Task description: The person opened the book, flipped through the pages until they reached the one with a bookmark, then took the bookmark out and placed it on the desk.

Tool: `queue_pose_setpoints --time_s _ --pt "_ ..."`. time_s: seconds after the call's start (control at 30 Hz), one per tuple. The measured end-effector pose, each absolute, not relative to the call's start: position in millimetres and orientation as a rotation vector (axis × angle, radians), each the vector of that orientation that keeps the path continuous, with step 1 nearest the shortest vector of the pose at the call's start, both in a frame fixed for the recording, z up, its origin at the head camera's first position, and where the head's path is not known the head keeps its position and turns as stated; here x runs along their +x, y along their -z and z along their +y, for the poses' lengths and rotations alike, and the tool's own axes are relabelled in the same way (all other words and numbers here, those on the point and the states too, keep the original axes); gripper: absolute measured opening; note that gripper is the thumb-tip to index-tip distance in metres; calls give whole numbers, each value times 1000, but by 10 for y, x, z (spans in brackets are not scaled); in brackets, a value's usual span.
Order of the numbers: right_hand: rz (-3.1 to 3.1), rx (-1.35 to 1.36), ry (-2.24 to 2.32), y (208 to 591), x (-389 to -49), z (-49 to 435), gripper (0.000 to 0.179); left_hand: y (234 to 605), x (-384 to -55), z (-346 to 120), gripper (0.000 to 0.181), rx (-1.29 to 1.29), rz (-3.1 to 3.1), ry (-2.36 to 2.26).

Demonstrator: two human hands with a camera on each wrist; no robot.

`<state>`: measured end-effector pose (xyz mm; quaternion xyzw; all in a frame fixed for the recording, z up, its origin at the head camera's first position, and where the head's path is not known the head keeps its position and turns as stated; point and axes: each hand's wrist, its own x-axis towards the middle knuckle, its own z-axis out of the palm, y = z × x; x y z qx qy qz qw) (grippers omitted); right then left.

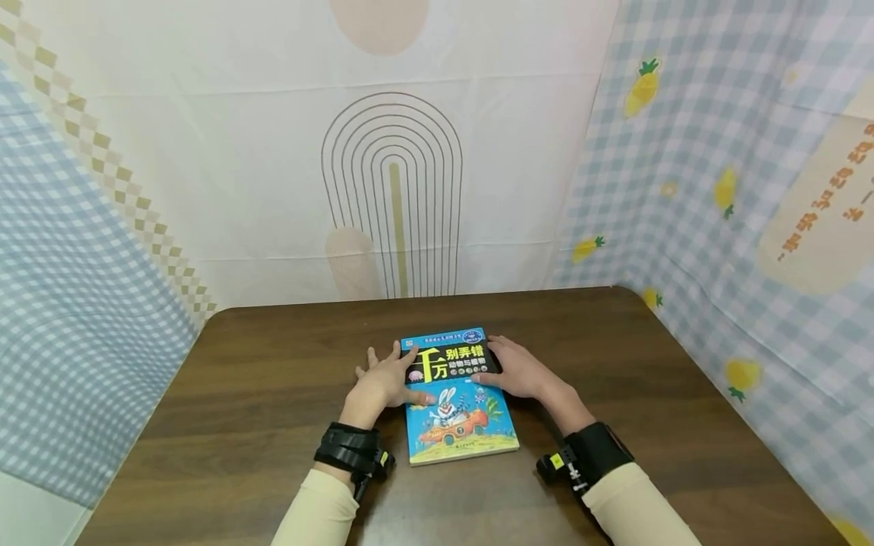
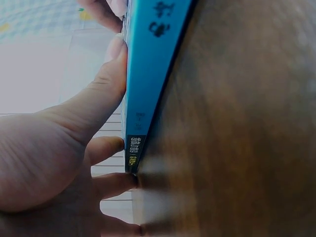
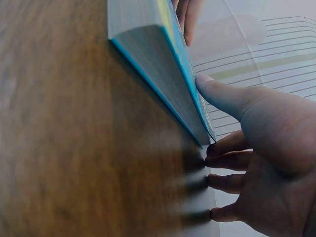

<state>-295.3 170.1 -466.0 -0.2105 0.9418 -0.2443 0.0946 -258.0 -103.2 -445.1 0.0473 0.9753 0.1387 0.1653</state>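
A thick paperback book with a blue cover, a cartoon rabbit in an orange car and a black title band lies flat on the table. My left hand is spread at its left side, thumb and index fingertip on the cover. In the left wrist view, the blue spine faces the camera, and other fingertips reach the tabletop beside it. At the opposite edge, my right hand rests its thumb on the cover. The right wrist view has the page edges visible and those fingertips down on the table near the book's far corner.
The brown wooden table has rounded far corners. Behind it hangs a pale cloth with printed arches. Blue checked cloths hang at the left and right. Each wrist wears a black strap with a small camera.
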Motion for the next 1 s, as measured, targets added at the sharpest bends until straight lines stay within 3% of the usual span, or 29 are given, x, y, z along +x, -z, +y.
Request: queue_pose_setpoints --time_s 1.0 --pt "2825 -603 728 4674 -2927 1693 85 4453 -2560 -1044 107 144 2774 -403"
